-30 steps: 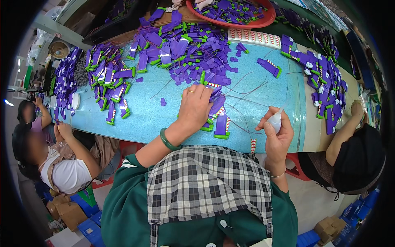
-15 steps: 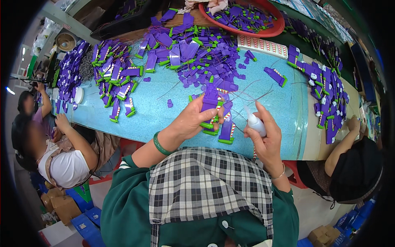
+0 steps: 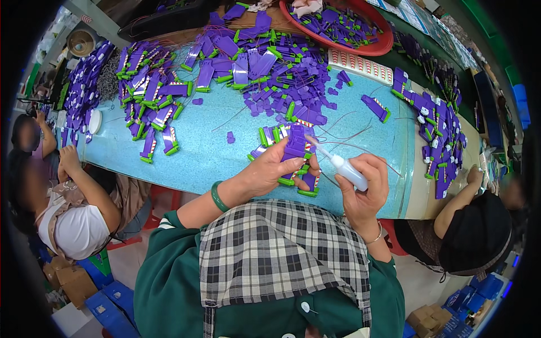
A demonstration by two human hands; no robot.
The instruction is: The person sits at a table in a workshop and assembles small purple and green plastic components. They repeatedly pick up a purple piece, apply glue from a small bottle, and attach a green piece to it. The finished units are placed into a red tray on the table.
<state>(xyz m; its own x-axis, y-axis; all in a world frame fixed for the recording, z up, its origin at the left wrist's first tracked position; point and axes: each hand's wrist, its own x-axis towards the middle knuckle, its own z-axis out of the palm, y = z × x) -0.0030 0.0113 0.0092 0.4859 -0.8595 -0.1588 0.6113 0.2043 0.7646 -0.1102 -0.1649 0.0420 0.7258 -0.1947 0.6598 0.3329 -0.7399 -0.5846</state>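
My left hand (image 3: 269, 172) is closed on a purple plastic piece (image 3: 296, 144) with green ends and a red-and-white striped strip. In my right hand (image 3: 367, 191) is a small white squeeze bottle (image 3: 350, 173), tilted so its thin nozzle meets or nearly meets the held piece's upper right side; actual contact I cannot make out. Another purple-and-green piece (image 3: 309, 183) lies partly under my left fingers, and a few more sit just beyond that hand. Thin dark wires (image 3: 349, 135) trail across the blue table (image 3: 214, 152) near the nozzle.
Heaps of purple-and-green pieces (image 3: 248, 62) cover the table's far side, with more piles (image 3: 442, 135) at right and left. A red basin (image 3: 387, 42) of parts and a sticker sheet (image 3: 360, 66) lie beyond. Co-workers (image 3: 73, 225) sit on both sides, one (image 3: 473, 231) at right.
The squeeze bottle has tipped over toward the left, bringing its nozzle to the purple piece. My right fingers have curled further round the bottle. The whole view has shifted slightly.
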